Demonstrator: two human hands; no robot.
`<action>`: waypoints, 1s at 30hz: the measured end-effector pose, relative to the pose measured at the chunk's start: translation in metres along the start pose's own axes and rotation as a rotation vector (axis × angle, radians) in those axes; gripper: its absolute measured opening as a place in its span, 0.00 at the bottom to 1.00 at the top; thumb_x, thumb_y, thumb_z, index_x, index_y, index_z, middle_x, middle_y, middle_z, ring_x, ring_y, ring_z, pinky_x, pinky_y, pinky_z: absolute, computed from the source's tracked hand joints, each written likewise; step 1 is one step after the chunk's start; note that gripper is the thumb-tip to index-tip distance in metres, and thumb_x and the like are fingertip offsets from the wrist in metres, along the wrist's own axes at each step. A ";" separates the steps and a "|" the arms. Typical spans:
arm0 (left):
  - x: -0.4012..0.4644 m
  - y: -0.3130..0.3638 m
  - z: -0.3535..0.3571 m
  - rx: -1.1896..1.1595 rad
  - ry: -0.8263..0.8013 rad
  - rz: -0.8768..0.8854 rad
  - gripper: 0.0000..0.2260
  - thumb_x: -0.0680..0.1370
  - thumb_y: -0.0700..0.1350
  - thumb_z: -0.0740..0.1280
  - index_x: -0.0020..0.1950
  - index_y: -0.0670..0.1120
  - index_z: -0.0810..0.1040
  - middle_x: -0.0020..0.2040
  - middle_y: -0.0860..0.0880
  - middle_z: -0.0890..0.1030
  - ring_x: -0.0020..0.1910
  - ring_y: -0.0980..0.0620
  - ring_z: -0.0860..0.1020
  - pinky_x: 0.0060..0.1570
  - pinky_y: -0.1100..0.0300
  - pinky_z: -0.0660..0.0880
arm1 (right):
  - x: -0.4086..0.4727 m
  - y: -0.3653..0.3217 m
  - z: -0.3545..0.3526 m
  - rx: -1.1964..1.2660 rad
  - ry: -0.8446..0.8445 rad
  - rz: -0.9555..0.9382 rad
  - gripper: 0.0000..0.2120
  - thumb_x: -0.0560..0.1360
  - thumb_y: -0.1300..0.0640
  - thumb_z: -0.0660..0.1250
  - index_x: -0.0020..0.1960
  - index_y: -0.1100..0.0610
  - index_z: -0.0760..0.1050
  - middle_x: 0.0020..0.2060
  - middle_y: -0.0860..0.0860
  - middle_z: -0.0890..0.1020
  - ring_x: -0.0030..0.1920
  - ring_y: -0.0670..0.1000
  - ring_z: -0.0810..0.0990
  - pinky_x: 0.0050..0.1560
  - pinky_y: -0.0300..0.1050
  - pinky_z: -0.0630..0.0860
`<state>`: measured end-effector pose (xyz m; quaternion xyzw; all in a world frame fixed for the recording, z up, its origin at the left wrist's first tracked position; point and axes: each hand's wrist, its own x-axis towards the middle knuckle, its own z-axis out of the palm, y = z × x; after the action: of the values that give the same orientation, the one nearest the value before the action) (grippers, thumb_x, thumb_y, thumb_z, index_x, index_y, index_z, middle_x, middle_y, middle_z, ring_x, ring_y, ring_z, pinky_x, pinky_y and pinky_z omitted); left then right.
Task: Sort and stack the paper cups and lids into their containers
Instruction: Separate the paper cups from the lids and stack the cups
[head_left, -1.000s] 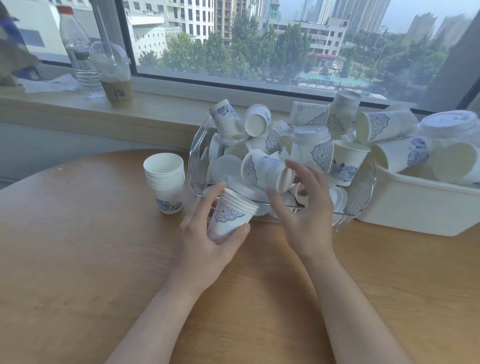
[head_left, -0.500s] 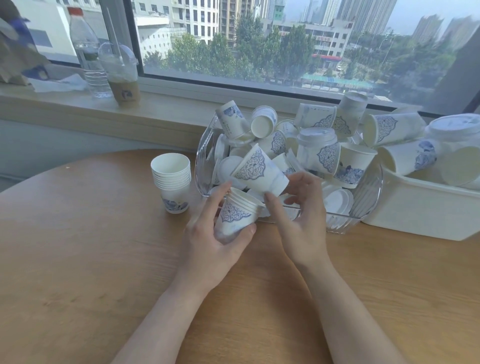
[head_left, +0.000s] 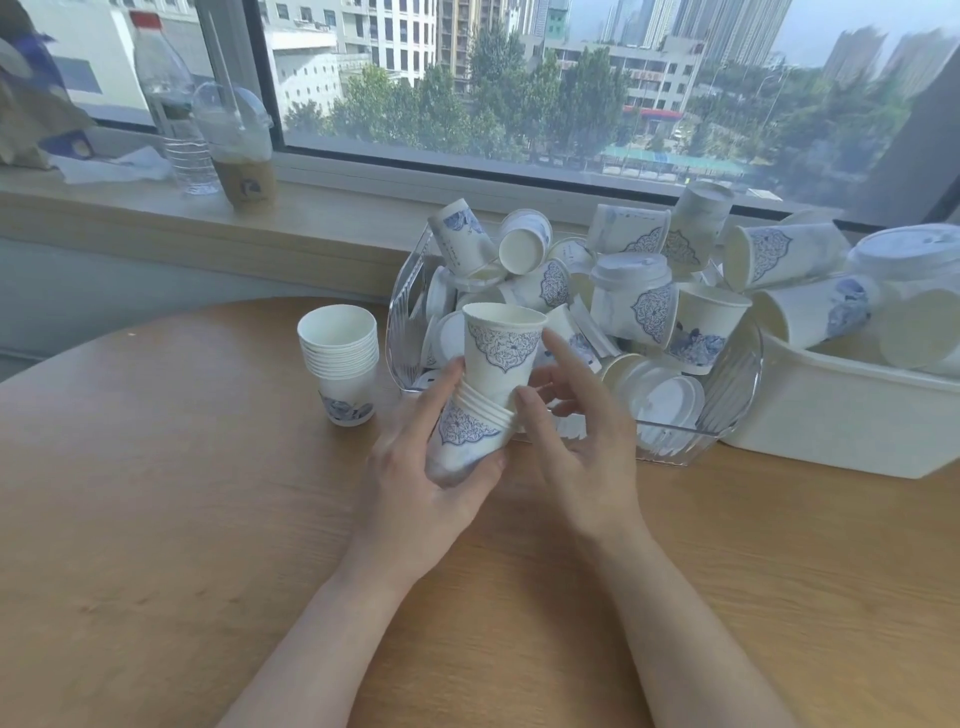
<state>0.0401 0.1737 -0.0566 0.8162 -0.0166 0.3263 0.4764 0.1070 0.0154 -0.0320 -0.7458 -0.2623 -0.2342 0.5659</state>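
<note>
left hand (head_left: 415, 467) wraps a small nested stack of cups (head_left: 470, 434) from below, fingers and thumb curled round it, stack tilted, held above the desk (head_left: 156, 519). a single cup (head_left: 503, 353) with blue pattern sits partway into the top of that stack, mouth up, most of its body sticking out above the stacked rims. right hand (head_left: 582, 441) is beside it, fingers loosely spread; thumb tip touches the stack rims on the right, the other fingers reach up next to the single cup, contact there not clear.

second stack of cups (head_left: 340, 364) stands upright on the desk left of the hands, apart from them.

clear plastic bin (head_left: 701, 415) sits on the desk behind the hands, heaped with loose cups lying at all angles, one lidded cup (head_left: 631, 296) upright in the middle, flat white lids (head_left: 665, 400) at the bottom front. white tub (head_left: 831, 421) touches the bin on the right, more cups piled in it.

windowsill (head_left: 311, 223) behind: water bottle (head_left: 169, 104) and an iced drink cup with dome lid (head_left: 239, 145), side by side.
</note>
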 end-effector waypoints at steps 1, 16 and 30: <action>0.000 0.000 0.000 0.003 0.003 0.007 0.38 0.71 0.53 0.77 0.80 0.56 0.70 0.69 0.68 0.74 0.71 0.63 0.73 0.70 0.62 0.72 | 0.000 0.000 0.000 -0.008 0.005 -0.010 0.23 0.80 0.49 0.70 0.75 0.42 0.72 0.52 0.42 0.84 0.52 0.50 0.83 0.54 0.45 0.79; 0.002 0.001 -0.001 -0.007 0.017 -0.004 0.37 0.71 0.52 0.78 0.80 0.54 0.71 0.67 0.64 0.76 0.70 0.64 0.74 0.69 0.64 0.71 | -0.008 0.005 -0.001 -0.021 -0.026 -0.018 0.21 0.82 0.49 0.67 0.74 0.38 0.72 0.49 0.42 0.83 0.50 0.50 0.82 0.53 0.39 0.76; 0.006 0.000 -0.005 0.011 0.118 -0.049 0.34 0.73 0.49 0.81 0.78 0.52 0.74 0.63 0.61 0.78 0.63 0.64 0.76 0.64 0.71 0.70 | -0.014 -0.022 0.003 -0.090 -0.083 0.059 0.11 0.84 0.56 0.68 0.63 0.53 0.85 0.55 0.47 0.84 0.57 0.46 0.82 0.54 0.35 0.74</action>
<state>0.0424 0.1797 -0.0516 0.7983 0.0333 0.3623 0.4799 0.0821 0.0214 -0.0261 -0.7871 -0.2525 -0.1977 0.5269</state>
